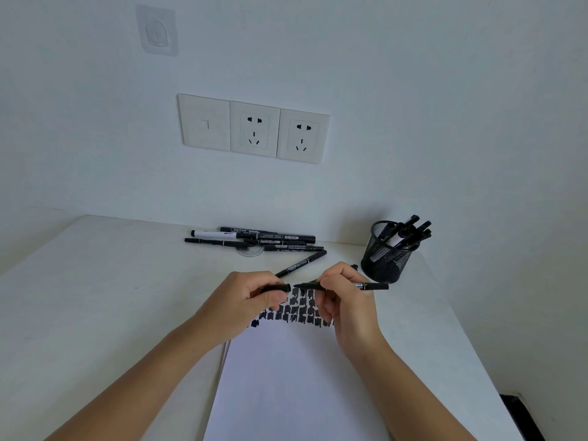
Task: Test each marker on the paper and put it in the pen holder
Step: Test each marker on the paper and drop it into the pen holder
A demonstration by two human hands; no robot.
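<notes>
My right hand (pixel 345 300) grips a black marker (pixel 372 286) held level above the paper (pixel 296 377), its bare tip pointing left. My left hand (pixel 251 297) pinches the marker's black cap (pixel 280 288), a small gap away from the tip. The top of the paper carries rows of black test scribbles (pixel 300 310). A black mesh pen holder (pixel 386 254) stands to the right with several markers in it. Several more black markers (pixel 261 239) lie in a loose pile at the back of the table, and one (pixel 302 262) lies slanted just beyond my hands.
The white table (pixel 95 297) meets a white wall with two sockets and a blank plate (pixel 254 128). The table's right edge (pixel 471 351) drops off beside the paper. A round clear disc (pixel 249 251) lies under the marker pile.
</notes>
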